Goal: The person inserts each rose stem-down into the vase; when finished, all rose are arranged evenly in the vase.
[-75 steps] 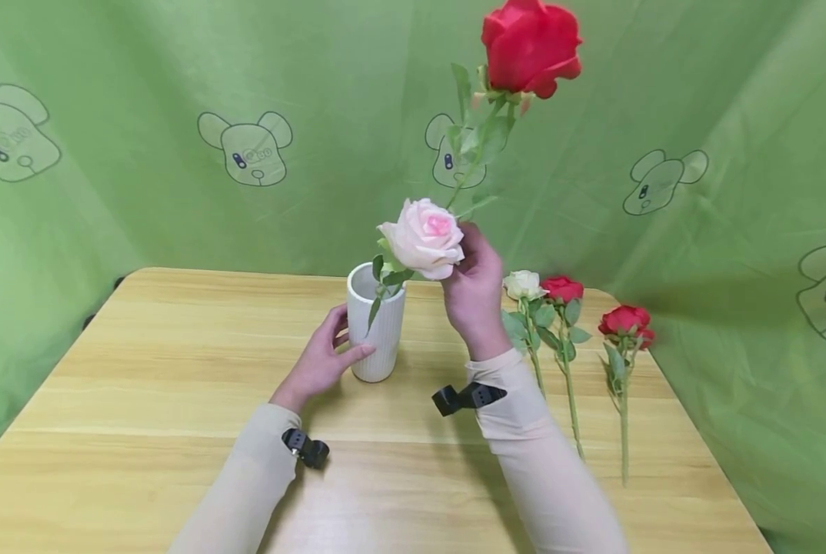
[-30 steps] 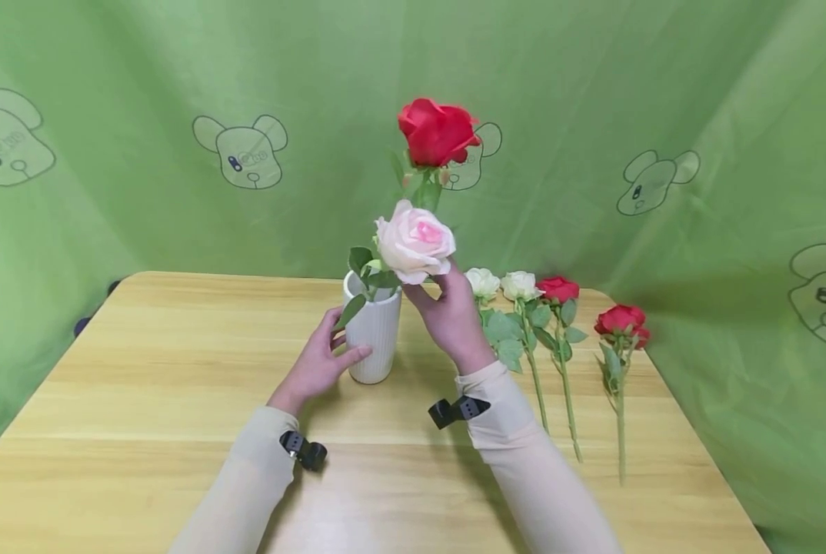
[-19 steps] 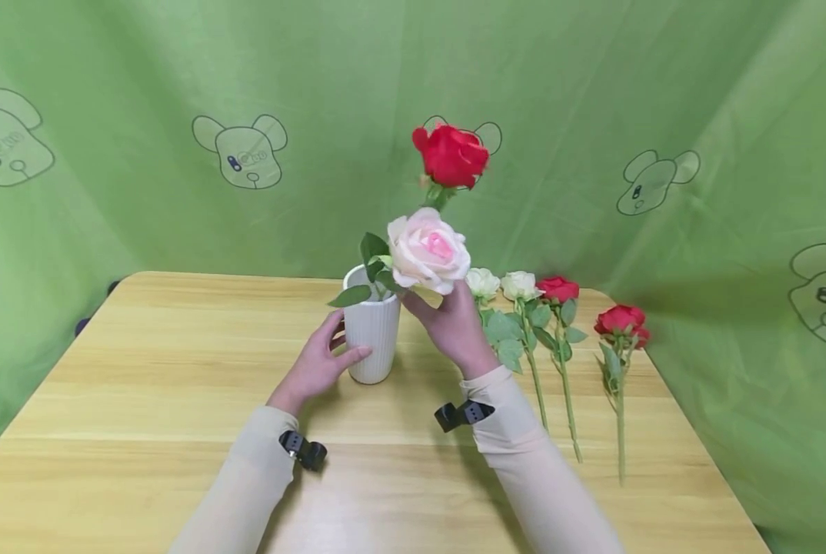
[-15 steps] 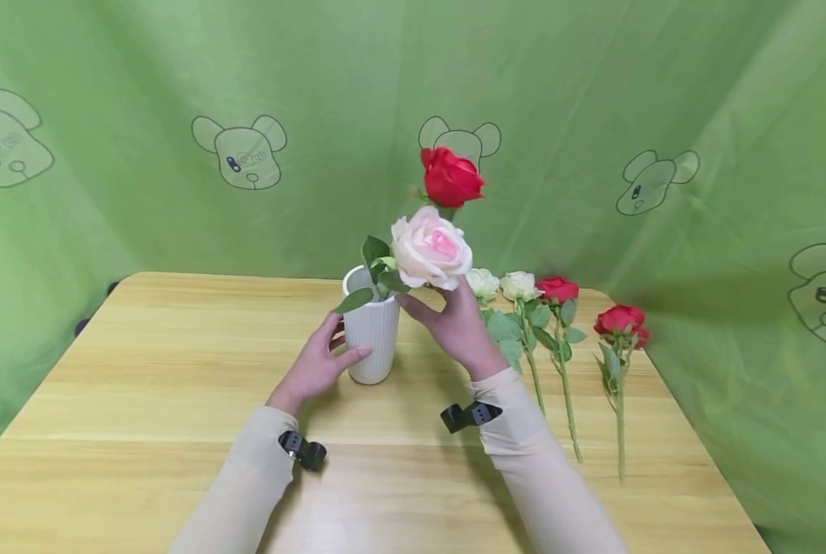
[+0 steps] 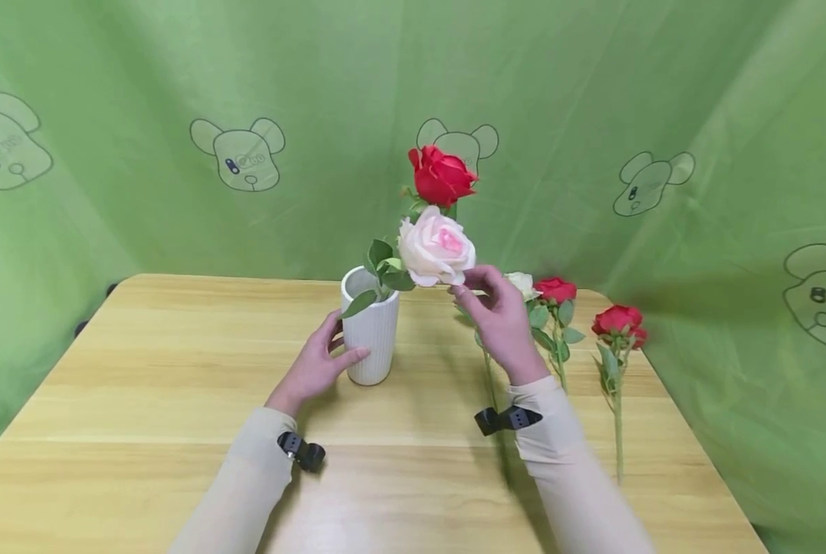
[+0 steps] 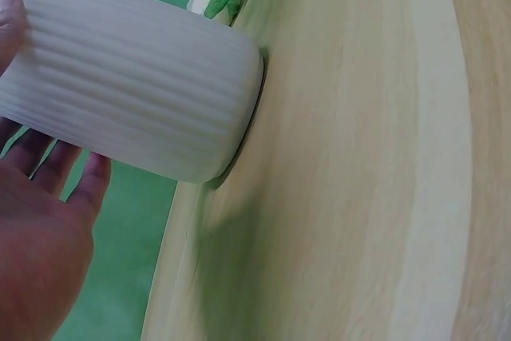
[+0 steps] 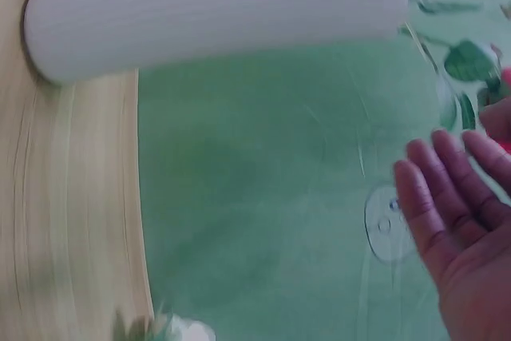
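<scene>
The white ribbed vase [image 5: 370, 335] stands on the wooden table [image 5: 143, 385], steadied by the left hand [image 5: 314, 363], whose fingers are curled against its side so the tall stems cannot tip it. A pink rose [image 5: 435, 250] and a red rose [image 5: 441, 175] are carried in it. The right hand [image 5: 501, 327] is held empty, fingers relaxed, just beside the pink bloom. A moment earlier that hand was under the bloom; now it is drawn right, toward the roses [image 5: 617, 323] laid on the table.

Staged recording set: green cartoon backdrop [image 5: 178, 92], wooden table [image 5: 143, 400].
</scene>
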The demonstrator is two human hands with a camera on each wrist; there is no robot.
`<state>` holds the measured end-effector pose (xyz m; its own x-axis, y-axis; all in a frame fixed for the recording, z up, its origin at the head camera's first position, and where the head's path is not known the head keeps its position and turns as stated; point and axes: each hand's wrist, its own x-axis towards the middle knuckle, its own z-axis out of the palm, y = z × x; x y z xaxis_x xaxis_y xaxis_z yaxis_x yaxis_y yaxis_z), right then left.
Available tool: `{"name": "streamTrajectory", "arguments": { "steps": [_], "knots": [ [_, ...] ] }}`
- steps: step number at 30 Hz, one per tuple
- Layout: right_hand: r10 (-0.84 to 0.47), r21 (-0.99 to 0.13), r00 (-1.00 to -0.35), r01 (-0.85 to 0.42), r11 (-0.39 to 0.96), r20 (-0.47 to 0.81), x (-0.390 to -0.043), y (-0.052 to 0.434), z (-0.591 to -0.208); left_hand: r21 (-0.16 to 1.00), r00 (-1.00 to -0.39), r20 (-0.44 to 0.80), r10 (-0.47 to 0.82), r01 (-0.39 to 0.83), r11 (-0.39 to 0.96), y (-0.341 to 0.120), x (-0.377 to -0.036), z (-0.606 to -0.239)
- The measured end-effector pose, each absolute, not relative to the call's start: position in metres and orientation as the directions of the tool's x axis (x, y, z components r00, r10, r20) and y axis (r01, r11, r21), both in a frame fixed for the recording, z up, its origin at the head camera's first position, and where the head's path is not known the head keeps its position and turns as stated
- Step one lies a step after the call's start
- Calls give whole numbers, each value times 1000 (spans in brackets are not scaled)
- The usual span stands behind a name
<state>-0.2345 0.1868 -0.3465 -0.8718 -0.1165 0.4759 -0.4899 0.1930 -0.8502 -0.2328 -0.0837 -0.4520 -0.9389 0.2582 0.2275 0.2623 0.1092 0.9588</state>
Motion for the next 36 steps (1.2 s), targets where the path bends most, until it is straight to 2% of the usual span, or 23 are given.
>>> {"name": "streamTrajectory", "arguments": {
  "steps": [10,15,21,36],
  "knots": [
    [-94,-826,-934,-350,443,345,-227,226,-358,964,-934,245,260,263,34,-82,-233,-455],
    [-93,-801,-955,-288,524,282,-225,240,-366,965,-933,247,263,261,17,-82,-233,-456],
    [-114,-774,-983,-184,606,144,-222,252,-377,967,-935,242,260,254,16,-82,-233,-454],
    [-102,-744,-988,20,667,-118,-217,263,-408,970,-941,225,254,242,37,-83,-232,-455]
  ]
}}
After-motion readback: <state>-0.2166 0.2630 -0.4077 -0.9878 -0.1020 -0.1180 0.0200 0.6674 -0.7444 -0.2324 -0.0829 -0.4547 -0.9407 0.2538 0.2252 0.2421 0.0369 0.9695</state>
